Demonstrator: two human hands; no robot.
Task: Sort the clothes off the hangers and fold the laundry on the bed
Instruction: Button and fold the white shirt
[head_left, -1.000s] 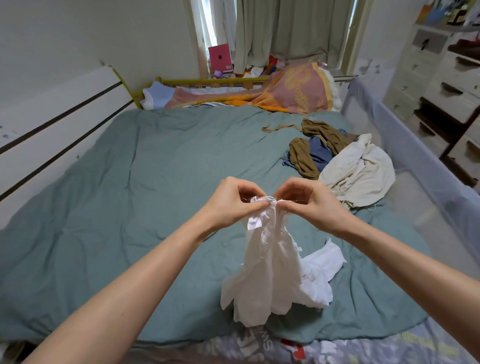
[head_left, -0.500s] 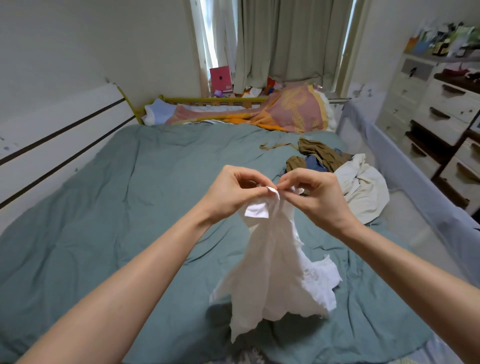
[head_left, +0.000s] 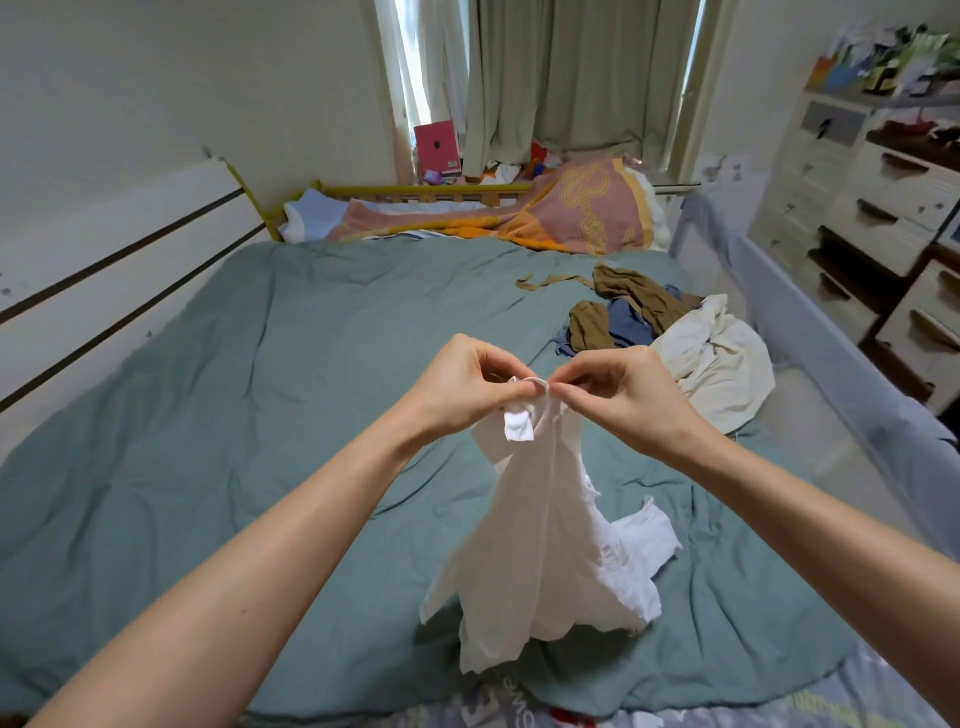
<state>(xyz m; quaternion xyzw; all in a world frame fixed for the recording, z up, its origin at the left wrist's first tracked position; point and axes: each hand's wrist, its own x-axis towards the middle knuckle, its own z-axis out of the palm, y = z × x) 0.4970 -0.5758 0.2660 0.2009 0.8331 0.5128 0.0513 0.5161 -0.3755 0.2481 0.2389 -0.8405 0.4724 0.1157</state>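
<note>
A white garment (head_left: 540, 545) hangs in the air over the near part of the bed (head_left: 218, 415), its lower edge just above the green quilt. The left hand (head_left: 457, 387) and right hand (head_left: 618, 387) meet at its top, each grip pinching the neck edge with curled fingers. Farther back on the right lies a pile of clothes (head_left: 670, 332). A pink blanket (head_left: 582, 213) lies at the far end.

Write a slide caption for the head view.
Both hands, left and right, pinch a white garment above the green duvet.
</note>
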